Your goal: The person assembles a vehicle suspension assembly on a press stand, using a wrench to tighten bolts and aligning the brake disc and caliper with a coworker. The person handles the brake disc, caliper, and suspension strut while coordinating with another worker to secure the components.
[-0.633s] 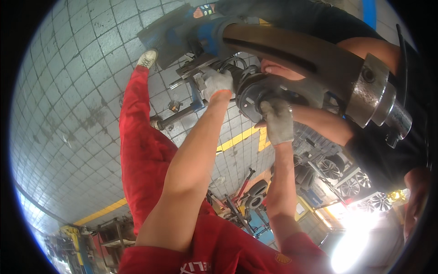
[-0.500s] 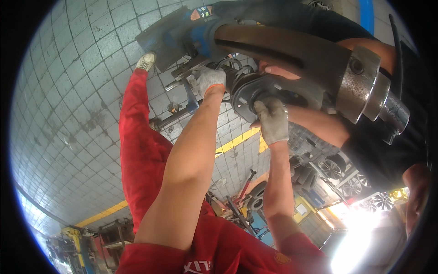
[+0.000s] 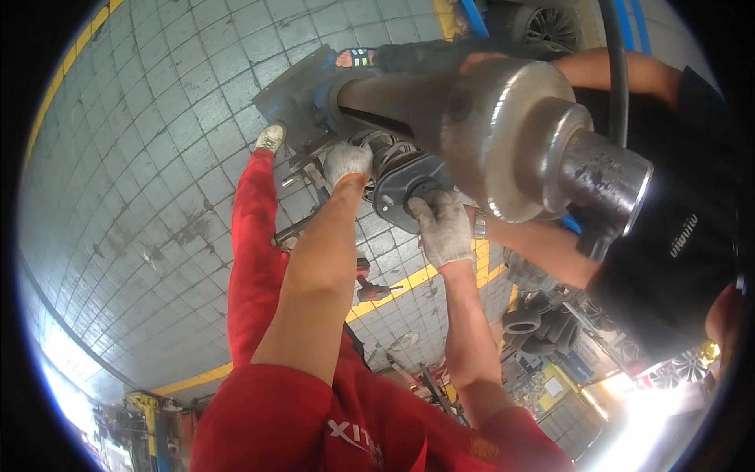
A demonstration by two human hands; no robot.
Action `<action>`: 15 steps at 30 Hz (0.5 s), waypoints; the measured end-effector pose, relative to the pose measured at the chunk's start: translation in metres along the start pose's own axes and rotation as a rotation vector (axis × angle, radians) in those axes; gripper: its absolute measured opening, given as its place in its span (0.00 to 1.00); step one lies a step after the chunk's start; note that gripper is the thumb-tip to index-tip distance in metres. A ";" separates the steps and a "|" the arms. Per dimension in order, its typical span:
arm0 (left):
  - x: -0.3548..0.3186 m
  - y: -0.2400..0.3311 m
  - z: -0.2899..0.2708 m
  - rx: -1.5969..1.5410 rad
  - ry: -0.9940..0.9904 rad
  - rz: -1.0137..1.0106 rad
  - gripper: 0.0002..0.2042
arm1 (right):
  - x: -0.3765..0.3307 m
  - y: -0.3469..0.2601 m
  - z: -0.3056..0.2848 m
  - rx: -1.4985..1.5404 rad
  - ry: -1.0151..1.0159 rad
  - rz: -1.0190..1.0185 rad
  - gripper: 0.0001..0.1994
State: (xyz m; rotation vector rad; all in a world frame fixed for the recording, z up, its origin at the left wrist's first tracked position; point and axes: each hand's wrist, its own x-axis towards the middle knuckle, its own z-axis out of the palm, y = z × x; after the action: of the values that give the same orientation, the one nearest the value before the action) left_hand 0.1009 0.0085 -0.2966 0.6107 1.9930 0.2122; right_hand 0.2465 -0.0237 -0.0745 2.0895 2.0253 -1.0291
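Flange plate [image 3: 397, 197] is gripped at its lower rim by right hand [image 3: 443, 228]; left hand [image 3: 347, 162] is closed behind it, up-left; shaft axis runs right.

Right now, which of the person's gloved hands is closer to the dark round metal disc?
The right. The right hand rests on the lower edge of the dark round disc, touching it. The left hand sits off to the disc's left, on the machine parts beside it.

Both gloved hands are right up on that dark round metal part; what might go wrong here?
Fingers might get pinched: the left hand and right hand both press on the round flange, in thin cloth gloves. The heavy metal housing hangs close above the bare forearms. A co-worker's arm reaches in beside the right hand, so they may bump.
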 end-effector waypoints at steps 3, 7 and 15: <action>0.011 -0.009 0.014 0.059 -0.049 0.027 0.28 | -0.003 0.013 0.011 -0.091 0.035 0.016 0.17; 0.018 -0.016 0.027 0.191 -0.052 0.100 0.27 | -0.003 0.024 0.023 -0.010 0.092 0.038 0.16; 0.021 -0.015 0.024 0.139 -0.029 0.066 0.27 | 0.000 0.018 0.011 -0.060 0.067 0.091 0.18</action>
State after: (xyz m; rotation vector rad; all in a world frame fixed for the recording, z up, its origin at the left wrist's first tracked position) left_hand 0.1089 0.0039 -0.3305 0.7643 1.9728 0.1045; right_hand 0.2578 -0.0314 -0.0903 2.1912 1.9445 -0.8848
